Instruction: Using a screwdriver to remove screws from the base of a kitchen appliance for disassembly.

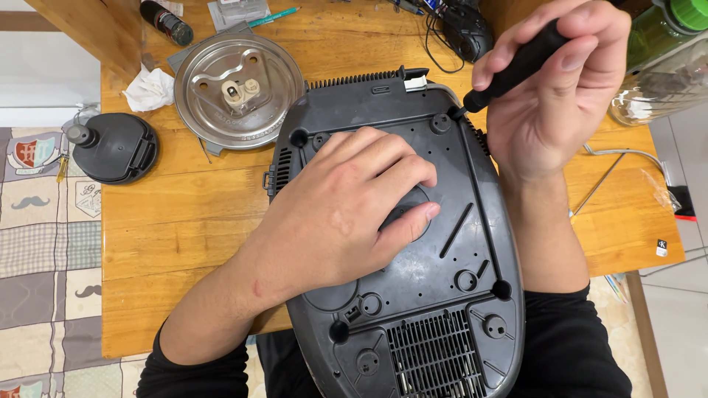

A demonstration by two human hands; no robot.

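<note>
Appliance: dark grey appliance base point(442, 295) lies upside down on the wooden table point(184, 221), its long axis running from the person's body toward the far edge, with the vent grille at the near end.
Left hand: left hand point(346, 214) rests flat on the middle of the underside, fingers spread and pointing to the right, palm pressing down; it grasps nothing, it only steadies the housing.
Right hand: right hand point(549, 88) is clenched around the black handle of a screwdriver point(509, 74), thumb and fingers wrapped on it, wrist bent over the far right side.
Key relation: the screwdriver slants down and to the left from the grip, and its tip meets a screw recess point(455, 113) at the far right corner of the base; the right hand is much nearer to this corner than the left hand.
Around: a round metal plate point(237, 88) lies on the table beyond the base at the left, a black round lid point(114, 147) further left, a crumpled tissue point(150, 90) between them, a green bottle point(664, 33) at the far right.
</note>
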